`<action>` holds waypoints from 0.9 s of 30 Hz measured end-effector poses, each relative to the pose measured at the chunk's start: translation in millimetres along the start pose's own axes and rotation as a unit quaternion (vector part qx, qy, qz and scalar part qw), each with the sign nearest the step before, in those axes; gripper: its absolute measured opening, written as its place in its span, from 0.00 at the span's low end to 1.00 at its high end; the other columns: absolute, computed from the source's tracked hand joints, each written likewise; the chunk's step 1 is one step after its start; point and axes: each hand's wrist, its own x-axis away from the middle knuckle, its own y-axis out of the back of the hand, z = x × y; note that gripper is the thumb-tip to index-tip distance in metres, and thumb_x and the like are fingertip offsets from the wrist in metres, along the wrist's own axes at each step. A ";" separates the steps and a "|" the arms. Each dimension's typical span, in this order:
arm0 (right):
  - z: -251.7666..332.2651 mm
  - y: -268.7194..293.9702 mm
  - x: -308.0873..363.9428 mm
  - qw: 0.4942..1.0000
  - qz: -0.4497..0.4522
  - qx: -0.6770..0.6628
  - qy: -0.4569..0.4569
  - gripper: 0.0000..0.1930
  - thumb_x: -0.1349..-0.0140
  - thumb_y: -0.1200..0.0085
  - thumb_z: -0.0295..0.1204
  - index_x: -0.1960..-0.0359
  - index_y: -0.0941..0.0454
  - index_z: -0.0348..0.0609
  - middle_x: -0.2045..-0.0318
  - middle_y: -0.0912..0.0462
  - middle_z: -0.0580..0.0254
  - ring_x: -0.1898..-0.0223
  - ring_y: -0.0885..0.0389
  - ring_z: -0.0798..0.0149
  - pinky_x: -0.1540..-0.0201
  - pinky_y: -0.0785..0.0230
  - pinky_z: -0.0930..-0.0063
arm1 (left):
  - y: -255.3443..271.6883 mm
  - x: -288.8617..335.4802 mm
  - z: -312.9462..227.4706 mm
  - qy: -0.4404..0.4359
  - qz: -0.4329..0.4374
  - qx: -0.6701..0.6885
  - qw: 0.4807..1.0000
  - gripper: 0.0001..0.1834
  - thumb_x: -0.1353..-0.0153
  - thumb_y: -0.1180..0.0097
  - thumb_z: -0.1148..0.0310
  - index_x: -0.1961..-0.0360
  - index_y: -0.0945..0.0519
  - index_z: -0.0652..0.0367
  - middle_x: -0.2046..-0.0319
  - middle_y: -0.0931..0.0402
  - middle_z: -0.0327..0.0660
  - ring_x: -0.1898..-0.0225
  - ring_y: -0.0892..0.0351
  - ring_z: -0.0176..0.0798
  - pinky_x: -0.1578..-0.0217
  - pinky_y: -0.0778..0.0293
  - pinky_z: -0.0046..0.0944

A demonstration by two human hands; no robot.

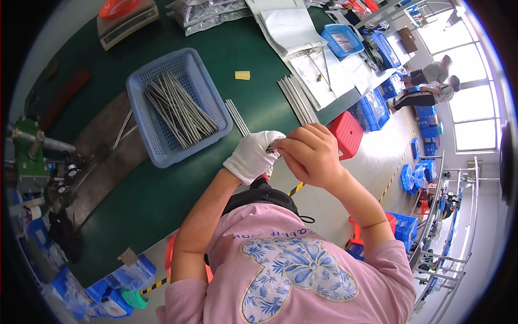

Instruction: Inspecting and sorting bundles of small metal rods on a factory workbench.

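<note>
My left hand (251, 156), in a white glove, is closed just off the near edge of the green table. A small dark, speckled bit of what it holds shows at the thumb side; I cannot make out what it is. My right hand (310, 154) is bare, its fingertips pinched together against that spot, and what they grip is hidden. Just beyond the glove a few thin grey metal rods (236, 117) lie side by side on the table. A larger row of rods (298, 100) lies to the right. At left, a blue plastic basket (156, 154) holds a loose heap of metal rods (181, 110).
A green machine (29, 156) stands at the far left. A scale (127, 24) with a red dish, a yellow slip (243, 75) and an open binder (288, 27) lie farther back. A red stool (346, 135) stands right of the table. Two people stand by the windows.
</note>
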 end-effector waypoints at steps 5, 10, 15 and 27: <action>0.1 1.5 3.4 1.000 -0.011 -0.004 -0.012 0.07 0.58 0.44 0.22 0.74 0.24 0.44 0.78 0.27 0.65 0.79 0.29 0.64 0.75 0.38 0.73 | -0.1 -0.2 -0.5 0.008 -0.001 0.003 1.000 0.07 0.48 0.51 0.74 0.68 0.24 0.57 0.74 0.25 0.46 0.72 0.25 0.49 0.71 0.29 0.38; 2.3 0.2 3.9 1.000 -0.005 -0.016 -0.010 0.07 0.58 0.44 0.22 0.74 0.24 0.44 0.78 0.26 0.66 0.79 0.29 0.63 0.76 0.38 0.73 | -1.3 -0.8 6.1 -0.012 -0.008 0.001 1.000 0.07 0.49 0.51 0.74 0.68 0.24 0.58 0.75 0.25 0.46 0.73 0.25 0.48 0.71 0.29 0.38; -0.7 1.5 3.1 0.999 0.009 -0.011 -0.039 0.05 0.55 0.45 0.26 0.74 0.24 0.46 0.78 0.29 0.67 0.78 0.30 0.64 0.74 0.38 0.73 | 0.5 -2.2 -0.1 0.021 0.002 0.030 0.999 0.07 0.50 0.51 0.75 0.69 0.24 0.58 0.75 0.25 0.47 0.73 0.25 0.49 0.71 0.29 0.39; 7.9 2.5 6.9 1.000 -0.005 -0.009 -0.013 0.08 0.58 0.44 0.23 0.73 0.23 0.44 0.79 0.27 0.66 0.79 0.28 0.64 0.77 0.38 0.73 | -3.9 3.6 0.3 0.009 -0.002 0.024 1.000 0.06 0.50 0.52 0.75 0.69 0.25 0.59 0.74 0.25 0.48 0.73 0.25 0.49 0.71 0.29 0.38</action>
